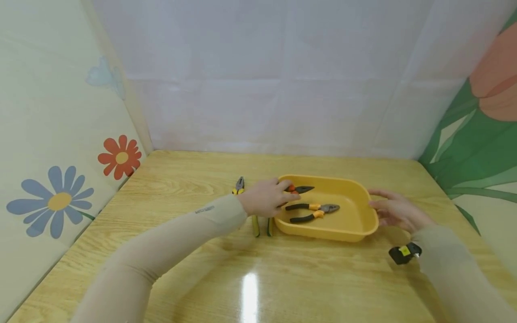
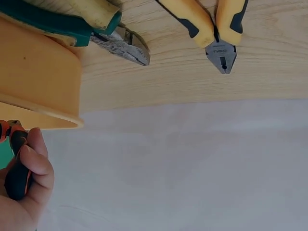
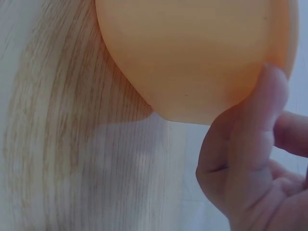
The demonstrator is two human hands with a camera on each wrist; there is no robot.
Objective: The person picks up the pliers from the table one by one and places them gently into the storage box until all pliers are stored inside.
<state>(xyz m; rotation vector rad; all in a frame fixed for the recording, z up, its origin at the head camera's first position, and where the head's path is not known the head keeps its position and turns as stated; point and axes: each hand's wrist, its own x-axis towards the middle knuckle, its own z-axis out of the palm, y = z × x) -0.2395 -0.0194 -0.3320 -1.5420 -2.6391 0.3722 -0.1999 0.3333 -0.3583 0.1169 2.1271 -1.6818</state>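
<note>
Near the left end of the yellow plastic tray (image 1: 323, 237), my left hand (image 1: 266, 197) grips pliers (image 1: 304, 189) with red-and-black handles. Their dark pointed jaws stick out over the tray's inside. In the left wrist view, fingers curl around the black-and-orange handle (image 2: 18, 178). My right hand (image 1: 397, 211) holds the tray's right rim, with a finger along the outer wall (image 3: 192, 57) in the right wrist view. Combination pliers (image 1: 315, 211) with black-and-orange handles lie in the tray, jaws pointing right.
Left of the tray, partly hidden by my left hand, lie yellow-handled pliers (image 1: 240, 185) and green-and-yellow-handled pliers (image 2: 120, 43). The wooden table (image 1: 194, 269) meets a white cloth backdrop (image 1: 262, 112) at its far edge. Flower-printed panels stand on both sides.
</note>
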